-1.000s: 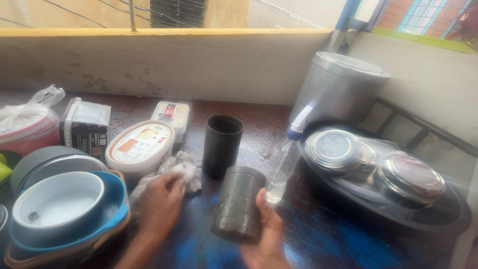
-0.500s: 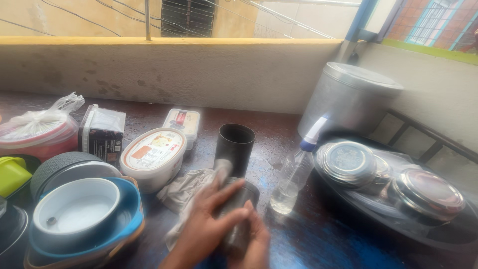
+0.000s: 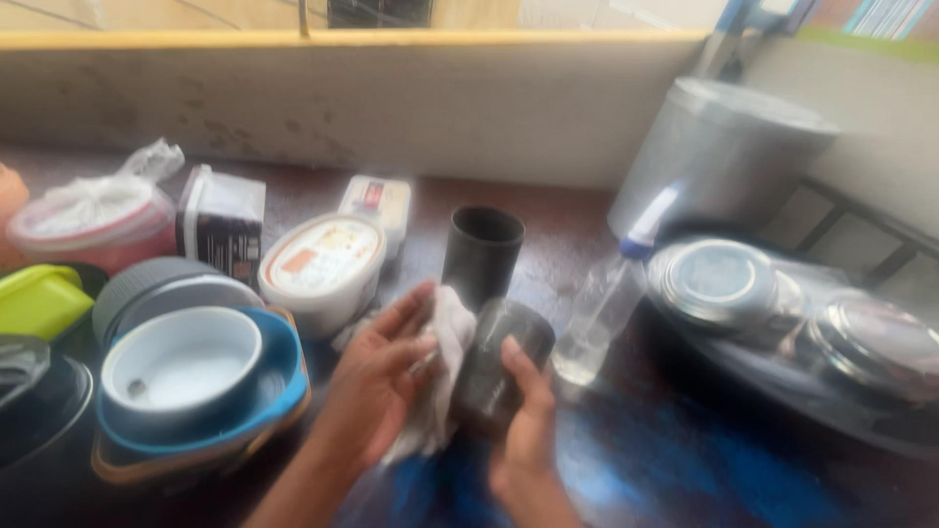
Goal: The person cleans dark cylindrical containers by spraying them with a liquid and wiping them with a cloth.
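Note:
My right hand [image 3: 528,430] grips a dark cylindrical cup [image 3: 501,367] tilted on its side just above the dark counter. My left hand [image 3: 377,376] presses a white cloth [image 3: 440,376] against the cup's left side. Directly behind them a second dark cup [image 3: 481,250] stands upright and empty. Everything is slightly blurred.
A clear spray bottle [image 3: 604,308] stands right of the cups, with steel lidded tins [image 3: 719,279] on a dark tray and a big steel pot [image 3: 719,156] behind. At the left sit stacked bowls [image 3: 181,367], a white oval tub [image 3: 323,264], boxes and a bagged pink container [image 3: 93,220].
My left hand has picked the cloth up from the counter and brought it against the cup held in my right hand. The view has shifted a little.

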